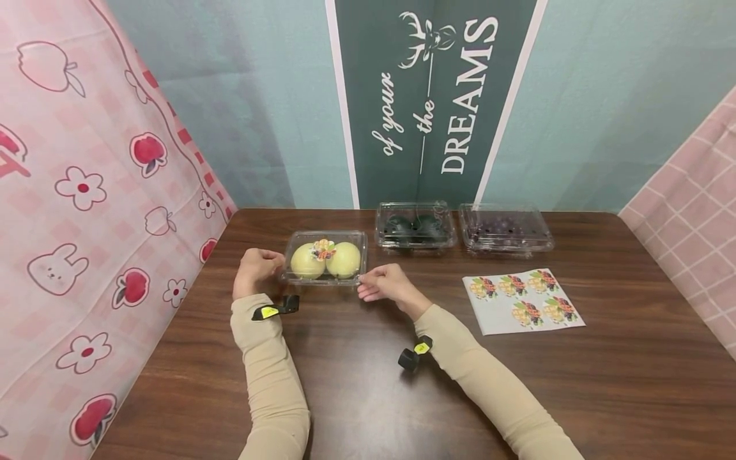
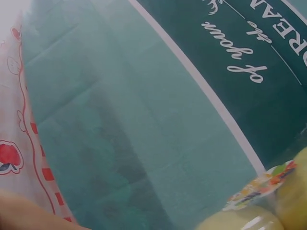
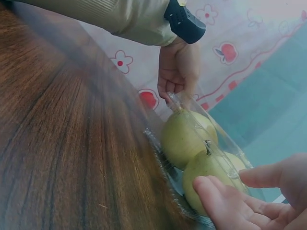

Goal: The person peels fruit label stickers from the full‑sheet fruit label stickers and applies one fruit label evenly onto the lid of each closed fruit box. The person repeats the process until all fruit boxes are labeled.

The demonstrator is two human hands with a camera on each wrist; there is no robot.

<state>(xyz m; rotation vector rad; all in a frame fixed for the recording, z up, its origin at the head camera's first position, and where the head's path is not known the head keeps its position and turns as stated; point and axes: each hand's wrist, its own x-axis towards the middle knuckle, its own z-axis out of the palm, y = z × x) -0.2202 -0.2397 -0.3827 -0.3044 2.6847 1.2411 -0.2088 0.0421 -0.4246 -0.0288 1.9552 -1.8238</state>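
A clear plastic clamshell box (image 1: 319,281) holds two pale yellow-green pears (image 1: 345,260). On its lid is a colourful fruit sticker (image 1: 323,250). My left hand (image 1: 258,269) grips the box's left end, its fingertips at the edge. At the front right corner, my right hand (image 1: 386,285) has the box between thumb and fingers. The right wrist view shows both hands at opposite ends and the pears' stems (image 3: 208,147) through the plastic. In the left wrist view, only a bit of the left hand (image 2: 29,213) appears, with the sticker (image 2: 261,186) low on the right.
Behind stand a clear box of dark green fruit (image 1: 415,227) and another of dark purple fruit, perhaps grapes (image 1: 506,230). A white sticker sheet (image 1: 489,316) with several fruit stickers lies on the wooden table (image 1: 368,396) at right. Printed cloths hang at the back and sides.
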